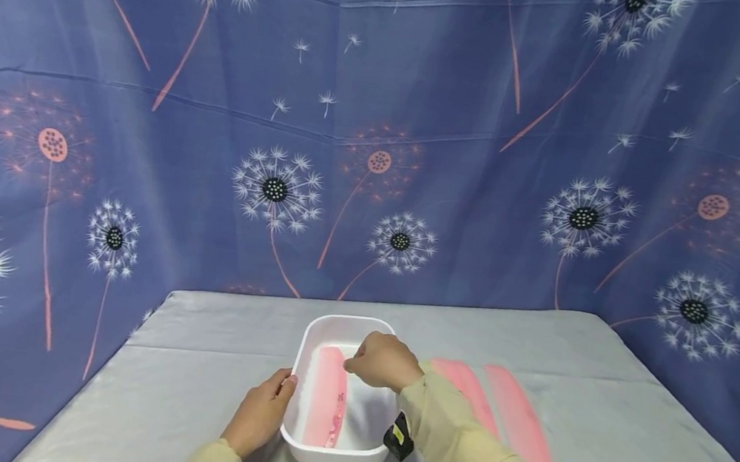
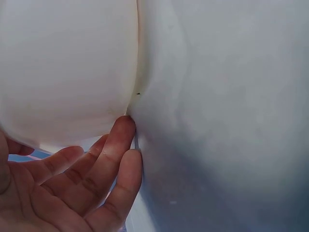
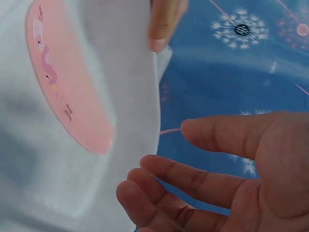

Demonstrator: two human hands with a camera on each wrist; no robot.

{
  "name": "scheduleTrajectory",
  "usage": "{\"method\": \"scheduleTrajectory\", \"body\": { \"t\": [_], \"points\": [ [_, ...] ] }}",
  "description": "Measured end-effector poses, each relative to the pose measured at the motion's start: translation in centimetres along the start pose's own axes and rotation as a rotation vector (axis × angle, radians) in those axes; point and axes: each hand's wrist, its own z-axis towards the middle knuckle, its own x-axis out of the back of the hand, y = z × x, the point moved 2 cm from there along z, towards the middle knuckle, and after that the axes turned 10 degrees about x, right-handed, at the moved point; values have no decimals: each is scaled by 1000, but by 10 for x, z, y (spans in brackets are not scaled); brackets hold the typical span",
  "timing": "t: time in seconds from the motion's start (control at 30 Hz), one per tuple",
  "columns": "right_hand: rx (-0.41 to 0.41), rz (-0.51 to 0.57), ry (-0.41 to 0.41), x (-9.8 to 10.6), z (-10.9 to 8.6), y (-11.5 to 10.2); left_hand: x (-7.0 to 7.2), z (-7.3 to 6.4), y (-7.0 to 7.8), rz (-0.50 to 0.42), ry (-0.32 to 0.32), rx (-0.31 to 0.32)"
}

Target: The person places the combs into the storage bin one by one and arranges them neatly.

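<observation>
A white plastic tub [image 1: 348,461] stands on the table. Inside it, along the left wall, lies a pink curved flat piece [image 1: 327,398] printed with flamingos and small lettering. My left hand [image 1: 264,408] grips the tub's left wall at the rim; in the left wrist view its fingers [image 2: 120,140] lie against the outer wall. Over the tub, close to the pink piece's far end, is my right hand [image 1: 384,360]. In the right wrist view the right hand's thumb and fingers [image 3: 193,183] stand apart with nothing between them.
Two more pink curved pieces, one nearer [image 1: 521,424] and one partly behind my right sleeve [image 1: 467,390], lie on the grey table cover [image 1: 211,350] right of the tub. A blue dandelion-print cloth [image 1: 459,143] hangs behind the table and along its sides.
</observation>
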Motion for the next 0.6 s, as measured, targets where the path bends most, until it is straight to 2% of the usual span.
{"method": "scheduleTrajectory", "body": {
  "t": [0.13, 0.37, 0.6],
  "points": [
    [12, 52, 22, 11, -8, 6, 0, 0, 0, 6, -2, -7],
    [-24, 77, 54, 31, -25, 17, 2, -1, 0, 13, 5, -5],
    [-57, 50, 76, 47, -38, 32, 1, -1, 3, 24, 7, 6]
  ]
}}
